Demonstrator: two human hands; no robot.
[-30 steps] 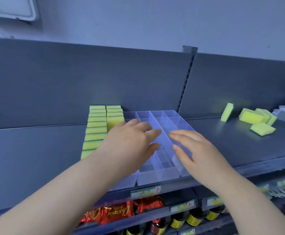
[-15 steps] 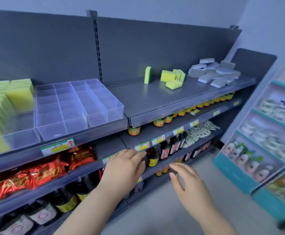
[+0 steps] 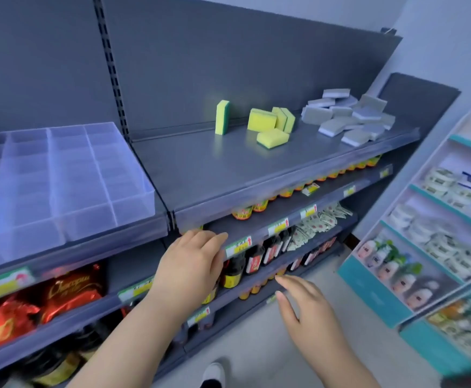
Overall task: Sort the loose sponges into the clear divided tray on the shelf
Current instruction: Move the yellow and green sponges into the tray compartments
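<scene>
Left hand (image 3: 192,264): grip empty, fingers loosely bent and a little apart. It is held in front of the price-label rail (image 3: 256,242), just under the lip of the shelf above. Whether it touches the rail cannot be told.
Right hand (image 3: 310,309): grip empty, fingers straight, thumb spread. It is lower and further right than the other hand, over the floor and apart from every shelf.
Grey metal top shelf (image 3: 200,169): carries all the task items and lies above both hands.
Upright yellow sponge with green scouring back (image 3: 222,117): stands on end, long axis vertical, apart from the others. It is almost straight above the left fingertips, towards the shelf's back.
Leaning yellow block sponges (image 3: 270,120): a close group just right of the upright one, tilted against each other.
Flat yellow sponge (image 3: 272,138): foremost of the yellow lot, lying flat, long axis across the shelf at a slight slant.
Grey rectangular sponges (image 3: 349,116): a jumbled heap further right again, furthest from the tray.
Clear plastic divided tray (image 3: 133,203): up and left of the left hand, at the front of the neighbouring bay. The compartments in view hold nothing, and its left part is cut off by the frame.
Nearer hand (judged): the left, being higher and under the upright sponge.
Direction of coming move (judged): reach up and slightly right, then carry leftward to the tray.
</scene>
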